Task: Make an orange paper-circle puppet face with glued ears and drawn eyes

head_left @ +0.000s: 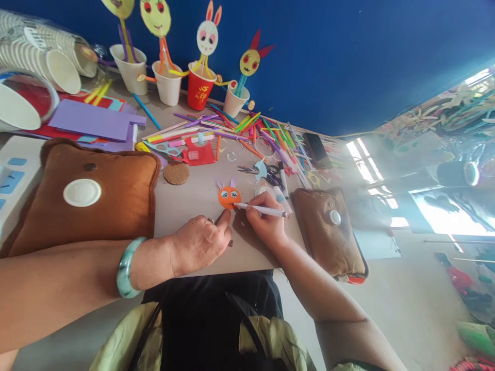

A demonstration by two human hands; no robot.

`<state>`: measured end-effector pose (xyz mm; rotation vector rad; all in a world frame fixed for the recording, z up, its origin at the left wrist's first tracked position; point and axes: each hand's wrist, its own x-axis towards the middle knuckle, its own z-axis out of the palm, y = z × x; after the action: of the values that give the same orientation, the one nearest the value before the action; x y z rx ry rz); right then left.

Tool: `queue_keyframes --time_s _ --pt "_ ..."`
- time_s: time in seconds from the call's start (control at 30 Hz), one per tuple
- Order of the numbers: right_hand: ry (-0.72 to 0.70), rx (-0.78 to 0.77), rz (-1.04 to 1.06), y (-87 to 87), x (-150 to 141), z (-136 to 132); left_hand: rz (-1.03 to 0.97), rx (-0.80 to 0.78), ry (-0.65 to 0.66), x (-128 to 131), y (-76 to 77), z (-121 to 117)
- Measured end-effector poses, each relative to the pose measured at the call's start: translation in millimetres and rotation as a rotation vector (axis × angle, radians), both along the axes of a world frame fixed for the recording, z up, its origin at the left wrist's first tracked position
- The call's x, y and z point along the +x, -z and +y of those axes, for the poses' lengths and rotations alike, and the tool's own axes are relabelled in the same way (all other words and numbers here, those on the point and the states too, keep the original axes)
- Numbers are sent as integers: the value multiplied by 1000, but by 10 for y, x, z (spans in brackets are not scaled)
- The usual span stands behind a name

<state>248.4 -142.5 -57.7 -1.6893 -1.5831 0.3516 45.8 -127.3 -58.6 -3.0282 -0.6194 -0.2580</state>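
Observation:
A small orange paper face [229,197] with purple ears and drawn eyes lies on the table in front of me. My left hand [203,238] holds it at its lower edge, index finger pressed there and the other fingers curled. In my right hand [266,219] is a slim white marker pen [266,209], gripped like a writing pen. Its tip touches or nearly touches the lower right of the face. A small dark piece shows by my left fingers, too small to name. Beside the right hand lie scissors [274,178] and a light blue paper scrap [261,169].
Paper cups with face figures [168,85] line the blue wall. Coloured sticks [209,123] lie scattered before them. Brown cushion-like pads [116,206] flank my arms. Purple sheets [91,119], stacked cups [58,67], a cardboard disc [176,173] and a phone [317,150] are also here.

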Motion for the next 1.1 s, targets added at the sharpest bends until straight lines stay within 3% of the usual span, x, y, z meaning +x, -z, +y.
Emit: queue_keyframes --time_s 0.27,1.1 --pt "10 102 9 -2 3 -5 16 -21 0 1 1 3" --pt "-4 3 -2 14 0 0 42 -34 -2 4 14 0"
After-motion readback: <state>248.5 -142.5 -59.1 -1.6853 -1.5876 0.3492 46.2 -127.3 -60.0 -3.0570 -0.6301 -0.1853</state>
